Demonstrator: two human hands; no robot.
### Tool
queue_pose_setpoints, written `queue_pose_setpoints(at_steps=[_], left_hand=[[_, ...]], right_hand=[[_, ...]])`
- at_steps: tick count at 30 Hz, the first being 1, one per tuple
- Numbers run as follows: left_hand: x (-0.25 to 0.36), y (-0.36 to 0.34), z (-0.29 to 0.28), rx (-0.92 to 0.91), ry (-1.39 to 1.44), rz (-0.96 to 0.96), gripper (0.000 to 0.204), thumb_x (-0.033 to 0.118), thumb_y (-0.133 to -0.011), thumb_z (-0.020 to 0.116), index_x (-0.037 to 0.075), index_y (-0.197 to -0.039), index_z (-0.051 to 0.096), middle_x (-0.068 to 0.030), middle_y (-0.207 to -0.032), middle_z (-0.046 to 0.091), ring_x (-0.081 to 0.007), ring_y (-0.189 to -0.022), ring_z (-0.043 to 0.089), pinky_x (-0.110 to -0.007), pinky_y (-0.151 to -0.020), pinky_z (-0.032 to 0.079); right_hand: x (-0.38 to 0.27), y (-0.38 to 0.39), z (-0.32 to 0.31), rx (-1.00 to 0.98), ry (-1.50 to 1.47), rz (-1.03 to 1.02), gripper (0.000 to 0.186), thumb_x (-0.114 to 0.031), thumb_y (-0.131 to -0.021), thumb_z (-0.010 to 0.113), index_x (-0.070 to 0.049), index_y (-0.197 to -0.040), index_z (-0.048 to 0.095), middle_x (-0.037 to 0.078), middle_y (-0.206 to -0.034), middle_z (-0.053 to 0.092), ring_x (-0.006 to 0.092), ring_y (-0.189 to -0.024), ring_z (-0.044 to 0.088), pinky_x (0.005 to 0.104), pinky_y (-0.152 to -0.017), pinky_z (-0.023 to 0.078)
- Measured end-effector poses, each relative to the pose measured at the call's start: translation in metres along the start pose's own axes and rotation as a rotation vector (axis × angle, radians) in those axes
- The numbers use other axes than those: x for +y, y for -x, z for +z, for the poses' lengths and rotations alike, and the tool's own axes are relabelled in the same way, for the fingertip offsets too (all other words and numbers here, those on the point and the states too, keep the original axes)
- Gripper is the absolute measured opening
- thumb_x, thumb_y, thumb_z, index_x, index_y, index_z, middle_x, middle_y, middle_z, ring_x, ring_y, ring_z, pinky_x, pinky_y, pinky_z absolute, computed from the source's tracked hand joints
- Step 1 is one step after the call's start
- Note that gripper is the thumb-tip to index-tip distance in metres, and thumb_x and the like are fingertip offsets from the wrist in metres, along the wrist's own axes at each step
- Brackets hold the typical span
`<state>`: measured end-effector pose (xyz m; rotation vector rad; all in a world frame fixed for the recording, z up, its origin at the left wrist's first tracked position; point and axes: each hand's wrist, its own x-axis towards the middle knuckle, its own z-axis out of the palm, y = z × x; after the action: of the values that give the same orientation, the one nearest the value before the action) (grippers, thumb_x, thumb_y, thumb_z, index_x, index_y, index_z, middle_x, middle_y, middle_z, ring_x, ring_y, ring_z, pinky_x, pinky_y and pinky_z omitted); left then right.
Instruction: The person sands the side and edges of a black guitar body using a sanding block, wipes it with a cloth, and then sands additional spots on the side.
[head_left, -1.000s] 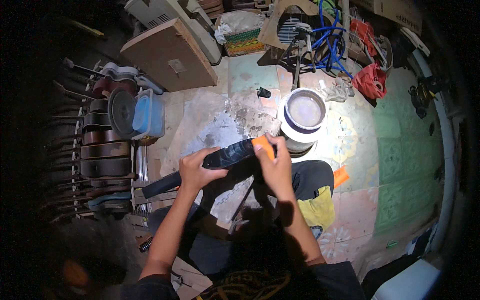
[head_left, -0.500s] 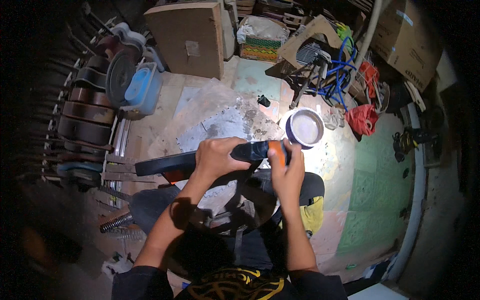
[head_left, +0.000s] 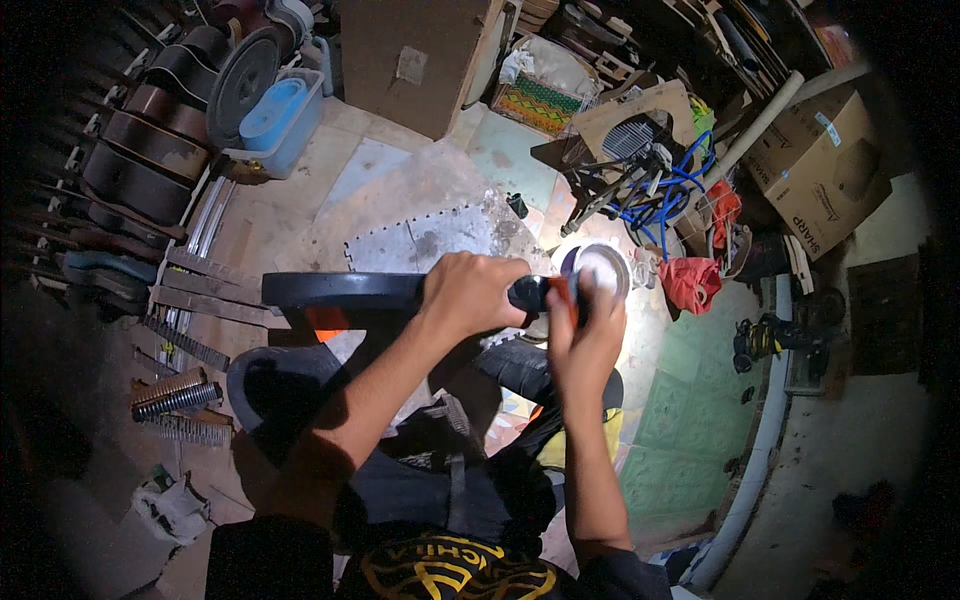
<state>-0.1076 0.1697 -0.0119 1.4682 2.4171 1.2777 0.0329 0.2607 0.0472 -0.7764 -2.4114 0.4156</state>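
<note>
A black-sided guitar body lies across above my lap, its long curved side turned up. A patch of orange shows beneath its left end. My left hand is wrapped over the narrow middle of the body, thumb toward the right. At the right end of the body, my right hand is closed with thumb and fingers around an orange piece. Whether that piece is part of the guitar or separate cannot be made out. The right fingertips are smeared by motion, with a bright white blur beside them.
Just beyond my right hand stands a round pale tub. Several guitar bodies line the left side, near a clear bin holding blue containers. Clamps with a blue hose, a red bag and a cardboard box sit at right.
My view has shifted and tilted. The guitar body now lies more level, with its left end higher. My right hand has moved slightly to the right and its fingers have blurred; the left keeps its hold.
</note>
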Motion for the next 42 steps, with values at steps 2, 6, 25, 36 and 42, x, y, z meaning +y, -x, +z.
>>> queue_pose_setpoints(at_steps=[2, 6, 25, 36, 42], left_hand=[[-0.001, 0.004, 0.004, 0.027, -0.029, 0.009, 0.033, 0.031, -0.062, 0.082, 0.011, -0.084, 0.068, -0.0112, -0.077, 0.072, -0.0335, -0.073, 0.072, -0.045, -0.065, 0.057], [0.012, -0.001, -0.002, -0.014, 0.054, 0.032, 0.025, 0.023, -0.064, 0.077, 0.010, -0.084, 0.067, -0.0118, -0.079, 0.073, -0.0328, -0.075, 0.073, -0.045, -0.066, 0.058], [0.001, 0.005, 0.001, -0.004, 0.008, 0.009, 0.024, 0.020, -0.065, 0.075, 0.009, -0.086, 0.070, -0.0166, -0.080, 0.073, -0.0365, -0.073, 0.072, -0.048, -0.066, 0.057], [0.011, 0.004, 0.000, 0.003, 0.043, 0.008, 0.044, 0.035, -0.060, 0.087, 0.016, -0.098, 0.076, -0.0085, -0.082, 0.075, -0.0287, -0.075, 0.073, -0.039, -0.069, 0.059], [0.008, 0.005, 0.003, 0.029, -0.020, 0.050, 0.052, 0.034, -0.051, 0.094, 0.015, -0.098, 0.077, -0.0088, -0.082, 0.076, -0.0270, -0.072, 0.074, -0.036, -0.067, 0.058]], right_hand=[[-0.006, 0.016, -0.005, -0.038, 0.070, -0.096, 0.037, -0.019, -0.089, 0.073, -0.003, -0.121, 0.066, 0.022, -0.098, 0.060, 0.0402, -0.093, 0.060, 0.0478, -0.079, 0.049], [0.027, -0.024, 0.005, 0.062, -0.018, 0.053, 0.041, -0.019, -0.082, 0.079, -0.013, -0.121, 0.069, 0.019, -0.096, 0.059, 0.0389, -0.091, 0.061, 0.0469, -0.078, 0.050], [-0.013, 0.011, -0.003, -0.053, 0.100, -0.272, 0.040, -0.017, -0.083, 0.078, -0.013, -0.121, 0.067, 0.020, -0.094, 0.059, 0.0381, -0.086, 0.060, 0.0454, -0.076, 0.050], [0.038, -0.008, 0.000, 0.006, -0.461, 0.306, 0.035, -0.020, -0.089, 0.076, 0.001, -0.115, 0.065, 0.021, -0.103, 0.065, 0.0354, -0.098, 0.064, 0.0435, -0.088, 0.051], [0.059, 0.005, 0.011, 0.027, -0.415, 0.188, 0.038, -0.023, -0.091, 0.075, 0.005, -0.114, 0.062, 0.023, -0.110, 0.067, 0.0320, -0.101, 0.066, 0.0403, -0.091, 0.050]])
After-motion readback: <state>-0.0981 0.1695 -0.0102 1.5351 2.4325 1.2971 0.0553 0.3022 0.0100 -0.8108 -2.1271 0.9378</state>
